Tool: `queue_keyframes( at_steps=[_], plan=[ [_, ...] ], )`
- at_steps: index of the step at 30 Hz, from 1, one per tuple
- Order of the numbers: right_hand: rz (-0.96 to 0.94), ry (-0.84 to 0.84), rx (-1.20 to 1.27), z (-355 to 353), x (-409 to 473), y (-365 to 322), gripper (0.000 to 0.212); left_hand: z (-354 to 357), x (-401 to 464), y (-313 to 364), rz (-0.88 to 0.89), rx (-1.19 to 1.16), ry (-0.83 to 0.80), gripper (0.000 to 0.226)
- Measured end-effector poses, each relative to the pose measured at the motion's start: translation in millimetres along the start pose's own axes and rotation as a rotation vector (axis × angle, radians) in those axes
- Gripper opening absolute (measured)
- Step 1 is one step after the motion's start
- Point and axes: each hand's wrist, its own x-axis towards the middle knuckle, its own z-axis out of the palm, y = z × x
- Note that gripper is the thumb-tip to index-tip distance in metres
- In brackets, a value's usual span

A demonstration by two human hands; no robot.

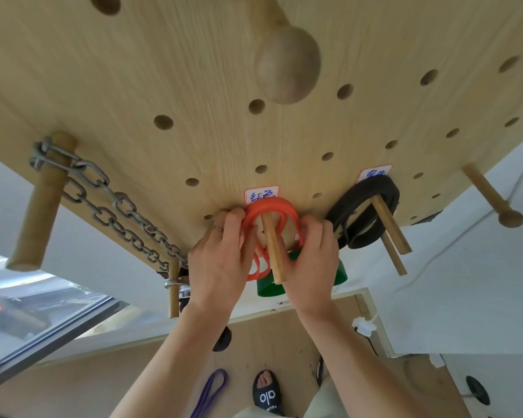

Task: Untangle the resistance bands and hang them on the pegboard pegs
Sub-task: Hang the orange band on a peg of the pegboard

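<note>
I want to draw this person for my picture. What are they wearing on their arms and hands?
Both forearms are bare, with no sleeves, gloves or watch showing. The left hand wears one thin silver-coloured ring on a finger. The right hand shows no jewellery.

Orange band (pixel 271 208), black band (pixel 364 203)

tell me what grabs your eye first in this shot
Both hands, left hand and right hand, grip the orange band looped over a wooden peg at the middle of the pegboard. To its right a black band hangs on two pegs; at left a steel chain drapes from a thick peg. A purple band lies on the floor below.
</note>
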Motion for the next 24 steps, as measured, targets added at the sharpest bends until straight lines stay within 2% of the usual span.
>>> queue_keyframes(
  at_steps=[10,18,24],
  plan=[
    [-0.066,-0.009,0.075,1.8,13.8,-2.8,0.020,2.5,0.1,-3.5,0.134,0.080,0.171,0.029],
    [-0.103,0.035,0.062,1.5,17.5,-1.8,0.019,-4.4,9.1,-2.9,0.173,0.069,0.216,0.017],
    [-0.051,0.015,0.058,4.0,13.1,2.8,0.018,-6.9,11.3,-1.4,0.184,0.081,0.201,0.013]
  ],
)
